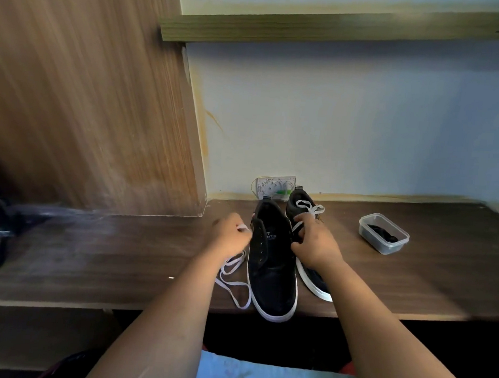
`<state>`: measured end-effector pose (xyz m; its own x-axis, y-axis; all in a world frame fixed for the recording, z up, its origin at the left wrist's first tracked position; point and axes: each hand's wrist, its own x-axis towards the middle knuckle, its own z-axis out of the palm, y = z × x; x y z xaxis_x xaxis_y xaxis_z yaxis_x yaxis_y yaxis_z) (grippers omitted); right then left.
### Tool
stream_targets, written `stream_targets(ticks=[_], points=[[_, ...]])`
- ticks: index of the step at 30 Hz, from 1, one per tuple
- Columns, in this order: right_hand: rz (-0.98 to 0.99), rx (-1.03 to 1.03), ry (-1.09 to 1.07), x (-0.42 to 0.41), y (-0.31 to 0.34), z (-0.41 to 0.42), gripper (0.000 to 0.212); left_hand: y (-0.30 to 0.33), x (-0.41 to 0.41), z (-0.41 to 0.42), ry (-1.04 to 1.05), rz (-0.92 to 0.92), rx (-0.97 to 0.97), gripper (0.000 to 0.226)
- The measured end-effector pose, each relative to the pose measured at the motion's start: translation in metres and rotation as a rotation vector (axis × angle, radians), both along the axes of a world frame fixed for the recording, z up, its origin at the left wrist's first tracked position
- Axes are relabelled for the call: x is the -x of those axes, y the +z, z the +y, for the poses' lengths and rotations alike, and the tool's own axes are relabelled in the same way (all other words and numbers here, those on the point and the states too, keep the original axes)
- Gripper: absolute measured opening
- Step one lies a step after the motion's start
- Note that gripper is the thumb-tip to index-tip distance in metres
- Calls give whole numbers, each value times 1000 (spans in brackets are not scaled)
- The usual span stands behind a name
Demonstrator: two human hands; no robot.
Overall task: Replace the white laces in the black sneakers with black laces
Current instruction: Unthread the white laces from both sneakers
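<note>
Dark wooden desk (90,251) against a pale blue wall (365,123).

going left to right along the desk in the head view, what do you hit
loose white lace held by the left hand → unlaced black sneaker → right hand on the second sneaker, which has its white lace in → clear plastic container with black laces

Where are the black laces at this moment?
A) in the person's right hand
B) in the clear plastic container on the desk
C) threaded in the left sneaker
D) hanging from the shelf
B: a dark bundle, apparently the black laces, lies inside the clear plastic container, which stands on the desk to the right of both sneakers, apart from the hands.
</note>
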<state>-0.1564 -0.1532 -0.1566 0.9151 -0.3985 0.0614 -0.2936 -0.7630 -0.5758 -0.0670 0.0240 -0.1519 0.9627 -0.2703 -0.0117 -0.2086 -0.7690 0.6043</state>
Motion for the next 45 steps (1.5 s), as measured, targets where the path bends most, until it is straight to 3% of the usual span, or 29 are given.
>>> stream_targets(ticks=[1, 2, 5, 9, 13, 16, 20, 22, 25, 28, 31, 33, 35, 36, 37, 38, 39, 41, 42, 45], points=[[-25, 77, 32, -1, 2, 6, 56, -4, 3, 1, -46, -37, -230, 15], [-57, 129, 68, -2, 3, 13, 57, -7, 5, 2, -63, -37, -333, 19], [-99, 146, 257, -7, 5, 39, 55, -9, 1, 14, 11, 10, -331, 19], [115, 236, 537, -17, -6, 85, 66, -11, -9, 38, 133, 207, -375, 71], [345, 267, 507, -32, -45, 116, 83, -8, -1, 49, -7, 395, -649, 93], [381, 208, 433, -37, -59, 126, 90, -24, -3, 48, -13, 407, -655, 98], [411, 98, 263, -50, -62, 137, 92, -51, -18, 55, 170, 436, -451, 110], [435, 90, 215, -61, -63, 139, 84, -58, -21, 60, 187, 410, -331, 95], [377, 161, 293, -74, -62, 144, 49, -68, -24, 67, 138, 417, -59, 62], [244, 35, 385, -82, -63, 156, 31, -88, -41, 77, 136, 486, 134, 50], [101, -242, 318, -96, -69, 172, 23, -81, -51, 94, 252, 521, 418, 14], [-29, -584, 251, -105, -66, 187, 12, -61, -52, 108, 349, 501, 691, 22], [-82, -1041, 241, -114, -58, 202, 21, -51, -57, 126, 453, 468, 925, 25], [-64, -1160, 253, -116, -54, 208, 24, -48, -59, 135, 473, 422, 964, 25], [-52, -1131, 279, -117, -55, 213, 22, -49, -60, 143, 473, 350, 904, 25], [-16, -968, 295, -119, -58, 214, 15, -51, -60, 149, 469, 268, 744, 24], [32, -716, 314, -120, -62, 215, 11, -55, -59, 155, 463, 208, 572, 22], [171, -167, 338, -121, -70, 212, 37, -63, -58, 163, 434, 183, 293, 13], [209, -42, 327, -119, -69, 211, 49, -65, -58, 165, 421, 187, 207, 10], [260, 63, 370, -112, -65, 211, 72, -63, -62, 164, 436, 189, 70, 12]])
